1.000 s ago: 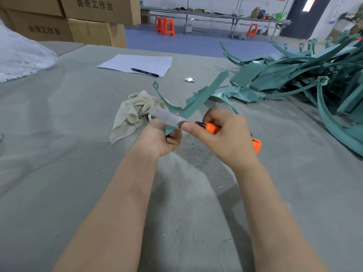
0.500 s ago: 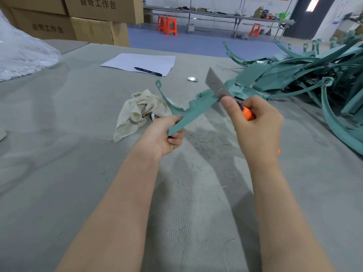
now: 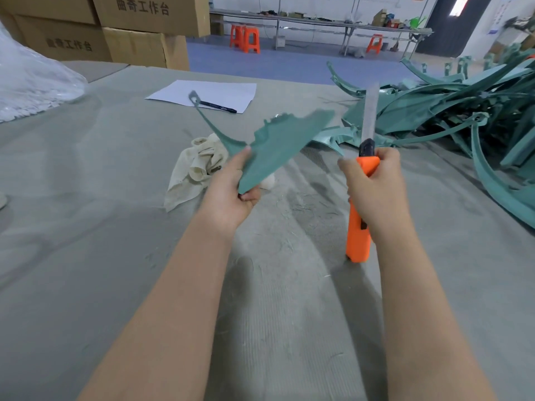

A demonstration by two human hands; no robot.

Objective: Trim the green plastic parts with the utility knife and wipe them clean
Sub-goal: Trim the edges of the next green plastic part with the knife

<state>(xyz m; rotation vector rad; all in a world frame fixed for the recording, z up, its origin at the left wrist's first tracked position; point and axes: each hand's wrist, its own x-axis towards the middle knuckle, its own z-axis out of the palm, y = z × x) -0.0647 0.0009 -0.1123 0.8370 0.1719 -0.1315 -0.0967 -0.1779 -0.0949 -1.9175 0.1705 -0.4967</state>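
A green plastic part [image 3: 278,143] is pinched in the left hand [image 3: 231,195] above the worktop [image 3: 86,241]; the orange utility knife [image 3: 360,206], blade upright, is gripped in the right hand [image 3: 376,186] beside it

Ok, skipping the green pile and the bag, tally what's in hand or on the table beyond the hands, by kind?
Green part, in left hand: 1
Utility knife, in right hand: 1
Cloth: 1
Paper sheet: 1
Pen: 1
Small shiny item, partly hidden: 1
Total: 6
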